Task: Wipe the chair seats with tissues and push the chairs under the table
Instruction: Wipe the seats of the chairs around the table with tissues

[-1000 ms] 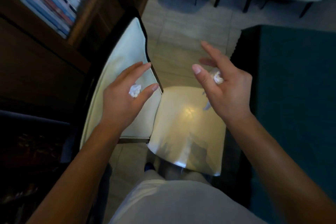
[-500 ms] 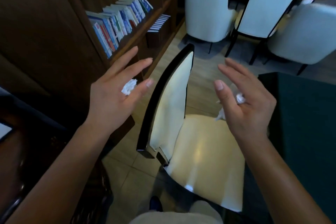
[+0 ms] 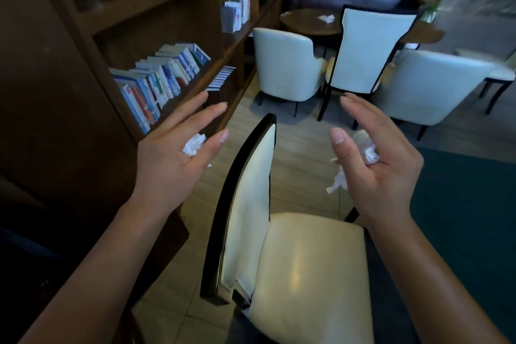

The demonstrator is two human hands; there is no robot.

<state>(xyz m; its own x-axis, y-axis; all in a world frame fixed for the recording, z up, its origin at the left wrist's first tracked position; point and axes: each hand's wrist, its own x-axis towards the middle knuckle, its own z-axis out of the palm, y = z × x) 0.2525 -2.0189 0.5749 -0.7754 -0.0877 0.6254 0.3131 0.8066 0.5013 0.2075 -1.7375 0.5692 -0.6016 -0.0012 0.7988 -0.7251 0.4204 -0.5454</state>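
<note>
My left hand (image 3: 170, 153) hangs in the air with the long fingers nearly straight and spread, a small crumpled wad of tissue (image 3: 194, 144) tucked between the fingers near the palm; how exactly it is pinched I cannot tell. My right hand (image 3: 377, 165) is likewise raised, fingers loosely extended and slightly bowed, with a larger wad of tissue (image 3: 368, 152) lodged at the base of the fingers and a ragged tail hanging below the palm. Neither hand touches furniture. Between and below them stands the chair (image 3: 307, 268), side-on to me: seat beneath my right forearm, backrest rising edge-on between my hands. Its seat is cream, smooth and glossy with a soft highlight, likely leather or vinyl, slightly domed with rounded corners; the backrest is a tall curved panel of the same covering, edged in lacquered black frame. The table (image 3: 469, 218) lies just right of the seat, dark teal and matte, its edge close to the seat's far side. Judgement: the seat looks wiped and the step in hand is the push. The next move calls for both hands to settle on the frame of the backrest and drive the chair rightward under the table, keeping the tissues trapped. To the left runs a dark wooden bookshelf (image 3: 92, 70) with leaning books.
</note>
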